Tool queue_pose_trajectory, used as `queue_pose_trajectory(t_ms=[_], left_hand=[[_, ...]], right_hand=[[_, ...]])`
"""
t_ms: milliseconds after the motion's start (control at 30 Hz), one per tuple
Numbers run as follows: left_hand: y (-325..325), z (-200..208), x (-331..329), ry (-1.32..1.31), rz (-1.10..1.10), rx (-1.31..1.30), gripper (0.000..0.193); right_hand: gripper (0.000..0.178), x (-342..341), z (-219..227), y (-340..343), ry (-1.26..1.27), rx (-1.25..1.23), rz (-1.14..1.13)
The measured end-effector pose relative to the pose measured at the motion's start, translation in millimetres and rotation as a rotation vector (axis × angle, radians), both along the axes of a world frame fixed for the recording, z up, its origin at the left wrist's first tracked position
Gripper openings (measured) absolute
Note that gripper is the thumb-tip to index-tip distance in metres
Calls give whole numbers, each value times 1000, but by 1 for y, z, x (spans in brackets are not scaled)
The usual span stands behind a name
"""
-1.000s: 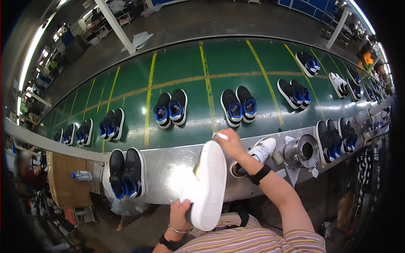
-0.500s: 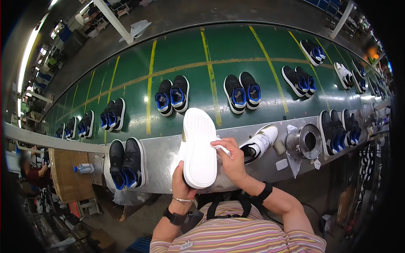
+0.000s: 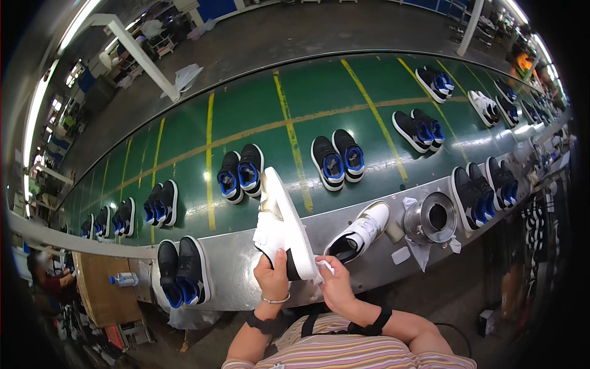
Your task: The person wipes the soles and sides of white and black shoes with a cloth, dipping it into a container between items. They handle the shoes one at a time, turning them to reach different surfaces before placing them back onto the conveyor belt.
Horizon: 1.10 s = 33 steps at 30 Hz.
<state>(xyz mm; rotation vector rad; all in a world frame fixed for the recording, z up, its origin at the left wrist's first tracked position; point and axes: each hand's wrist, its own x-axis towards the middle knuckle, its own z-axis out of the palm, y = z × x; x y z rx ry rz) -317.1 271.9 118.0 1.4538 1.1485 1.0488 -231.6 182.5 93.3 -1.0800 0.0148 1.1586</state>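
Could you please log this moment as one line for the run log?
left hand: grips white shoe, held on edge | right hand: at its heel end | second white shoe: on metal ledge

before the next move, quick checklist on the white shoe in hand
1. Left hand grips the white shoe at its heel end: ok.
2. Right hand touches the shoe's lower edge, holding something small and white: ok; what it is, cannot tell.
3. Shoe lifted off the metal ledge: ok.
4. Second white shoe lies on the ledge, apart from the hands: ok.
5. Sole condition: cannot tell.
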Motion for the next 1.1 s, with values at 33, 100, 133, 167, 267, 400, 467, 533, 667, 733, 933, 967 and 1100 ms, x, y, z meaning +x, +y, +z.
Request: queue_pose_trajectory(t_ms=[33, 100, 133, 167, 267, 400, 467, 533, 667, 733, 933, 967, 1100], left_hand=[[2, -1, 3, 58, -45, 64, 19], [13, -1, 11, 40, -55, 157, 18], [25, -8, 10, 334, -190, 398, 20], [33, -13, 15, 622, -322, 649, 24], [41, -33, 40, 696, -452, 784, 33], [26, -56, 53, 831, -756, 705, 35], [16, -49, 68, 1002, -911, 420, 44], [0, -30, 88, 1291, -1098, 204, 69], [-13, -53, 104, 1345, -1027, 132, 67], [-11, -51, 111, 1350, -948, 79, 55], [-16, -46, 118, 1409, -870, 181, 43], [-9, -33, 122, 1314, -820, 205, 41], [54, 36, 165, 911, -858, 116, 36]], right_hand=[[15, 2, 5, -2, 70, -27, -3], [15, 7, 21, -12, 56, -61, -5], [15, 14, 33, -19, 93, 28, 48], [15, 23, 43, -25, 126, 120, 100], [16, 59, 40, -49, -10, 112, 9], [17, 97, 38, -89, -112, 52, -168], [17, 111, 39, -117, -126, 43, -235], [17, 123, 41, -141, -112, 63, -279], [17, 142, 47, -176, -67, 119, -311], [17, 153, 54, -190, -71, 105, -322], [16, 194, 59, -228, -137, 95, -450], [16, 200, 61, -234, -185, 60, -514], [15, 228, 56, -238, -233, -34, -734]])
